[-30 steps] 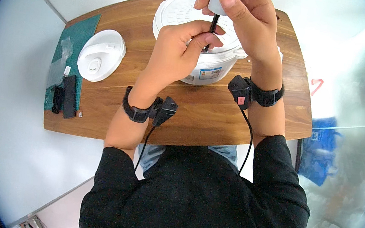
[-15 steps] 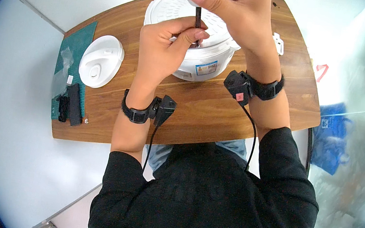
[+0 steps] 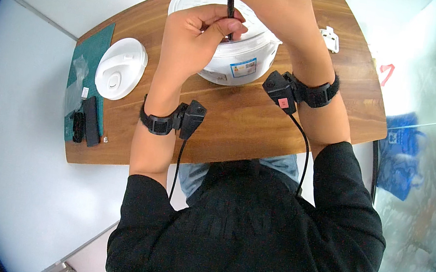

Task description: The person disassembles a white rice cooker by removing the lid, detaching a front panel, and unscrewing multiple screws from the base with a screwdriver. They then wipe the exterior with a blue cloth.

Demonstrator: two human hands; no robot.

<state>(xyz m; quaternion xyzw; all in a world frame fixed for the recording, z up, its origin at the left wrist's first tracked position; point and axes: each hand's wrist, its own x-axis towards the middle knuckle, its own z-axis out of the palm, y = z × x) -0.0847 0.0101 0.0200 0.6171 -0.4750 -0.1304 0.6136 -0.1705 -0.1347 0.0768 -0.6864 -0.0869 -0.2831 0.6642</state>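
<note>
A white round appliance housing (image 3: 264, 59) with a slotted top and a blue-edged label stands at the table's far side. Over its near rim, the black shaft of a screwdriver (image 3: 230, 6) points down. My left hand (image 3: 192, 36) is closed, thumb and fingers pinched around the lower shaft. What the tip touches is hidden by those fingers. My right hand (image 3: 278, 12) is higher up, gripping the screwdriver's handle end, which the frame's upper edge cuts off.
The wooden table (image 3: 242, 122) has a white oval lid-like part (image 3: 121, 68) on the left. Beside it, a green cutting mat (image 3: 98, 43) bears clear plastic wrapping (image 3: 77, 82) and black strips (image 3: 90, 122). A small white bracket (image 3: 330, 39) lies right of the housing. Cables hang from both wrist devices.
The housing and both hands sit slightly higher in the picture, as the view has shifted. The screwdriver's handle has gone out of the frame. Both hands keep their holds.
</note>
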